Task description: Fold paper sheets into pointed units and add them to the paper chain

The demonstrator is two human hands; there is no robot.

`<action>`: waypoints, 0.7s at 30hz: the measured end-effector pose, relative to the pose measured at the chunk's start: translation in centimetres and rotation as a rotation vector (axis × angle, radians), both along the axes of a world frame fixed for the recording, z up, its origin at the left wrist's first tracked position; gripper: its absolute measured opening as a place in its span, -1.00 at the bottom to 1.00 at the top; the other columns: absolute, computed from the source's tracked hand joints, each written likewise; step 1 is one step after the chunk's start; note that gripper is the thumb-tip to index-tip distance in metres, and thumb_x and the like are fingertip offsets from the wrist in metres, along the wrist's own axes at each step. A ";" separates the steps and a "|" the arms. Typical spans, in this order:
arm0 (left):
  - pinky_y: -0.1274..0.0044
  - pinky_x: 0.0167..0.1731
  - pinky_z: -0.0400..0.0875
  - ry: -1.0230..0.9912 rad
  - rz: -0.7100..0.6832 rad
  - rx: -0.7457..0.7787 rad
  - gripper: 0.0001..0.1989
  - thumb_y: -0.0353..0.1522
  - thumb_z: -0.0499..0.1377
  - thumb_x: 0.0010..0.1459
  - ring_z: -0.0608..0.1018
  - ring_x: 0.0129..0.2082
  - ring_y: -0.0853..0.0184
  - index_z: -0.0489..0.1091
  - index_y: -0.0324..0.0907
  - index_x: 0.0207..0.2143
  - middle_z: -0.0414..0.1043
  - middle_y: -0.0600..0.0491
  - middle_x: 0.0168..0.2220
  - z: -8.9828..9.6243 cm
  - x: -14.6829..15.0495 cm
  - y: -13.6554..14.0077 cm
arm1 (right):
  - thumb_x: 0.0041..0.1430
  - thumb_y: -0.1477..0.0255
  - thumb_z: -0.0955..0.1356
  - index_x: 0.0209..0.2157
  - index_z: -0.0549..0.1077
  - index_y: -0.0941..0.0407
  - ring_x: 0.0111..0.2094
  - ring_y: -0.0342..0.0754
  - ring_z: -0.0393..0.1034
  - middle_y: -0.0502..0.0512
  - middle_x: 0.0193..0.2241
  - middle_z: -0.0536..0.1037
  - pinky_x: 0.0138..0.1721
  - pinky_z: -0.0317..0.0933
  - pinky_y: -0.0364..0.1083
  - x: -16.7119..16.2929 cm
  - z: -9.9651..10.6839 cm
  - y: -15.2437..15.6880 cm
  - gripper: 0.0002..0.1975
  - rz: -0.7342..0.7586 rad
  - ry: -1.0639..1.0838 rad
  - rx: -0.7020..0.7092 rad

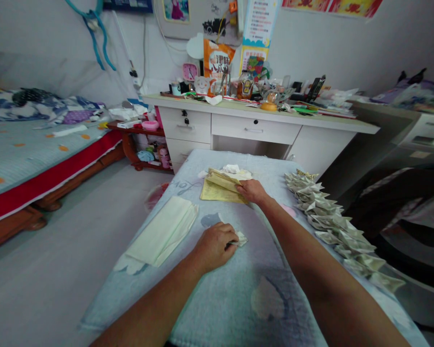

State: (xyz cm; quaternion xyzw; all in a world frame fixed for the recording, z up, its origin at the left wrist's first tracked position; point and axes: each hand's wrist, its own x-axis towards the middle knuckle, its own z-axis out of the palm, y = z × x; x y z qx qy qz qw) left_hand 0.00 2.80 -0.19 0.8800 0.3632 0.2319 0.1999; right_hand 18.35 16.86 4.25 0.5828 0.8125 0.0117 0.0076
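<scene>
My left hand point(217, 245) is closed on a small folded piece of pale paper point(241, 239), whose end sticks out past the fingers. Farther off, my right hand point(253, 191) pinches the near right edge of a stack of yellow paper sheets point(220, 193), lifting the upper sheets at a slant. Left of my left hand lies a pile of pale green folded paper point(164, 229). Along the right side runs a long row of folded pale paper pieces point(327, 212) with pointed tips. Crumpled white paper or tissue point(232, 169) sits behind the yellow stack.
Everything lies on a cloth-covered table point(231, 284). A white desk point(188, 123) with cluttered top stands beyond its far end. To the left are a bed point(39, 144) and a low red-brown shelf point(130, 147); a washing machine point(415, 144) is close on the right.
</scene>
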 end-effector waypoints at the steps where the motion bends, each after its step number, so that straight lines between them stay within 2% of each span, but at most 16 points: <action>1: 0.48 -0.18 0.34 0.002 -0.001 0.001 -0.84 -0.43 0.14 0.10 0.48 -0.24 0.30 0.52 -0.18 -0.30 0.49 0.01 -0.30 0.0 0.0 0.0 | 0.33 0.27 0.12 -0.16 0.52 0.12 -0.21 0.00 0.46 0.20 -0.19 0.59 -0.29 0.11 -0.15 0.0 0.0 0.0 -0.59 0.000 -0.001 -0.002; 21: 0.47 -0.16 0.34 0.014 -0.006 -0.001 -0.83 -0.44 0.14 0.10 0.47 -0.24 0.31 0.52 -0.17 -0.28 0.48 0.01 -0.30 0.1 0.0 0.0 | 0.35 0.25 0.10 -0.15 0.50 0.07 -0.21 -0.05 0.44 0.11 -0.18 0.59 -0.30 0.08 -0.17 0.5 0.3 -0.4 -0.59 0.056 0.026 -0.028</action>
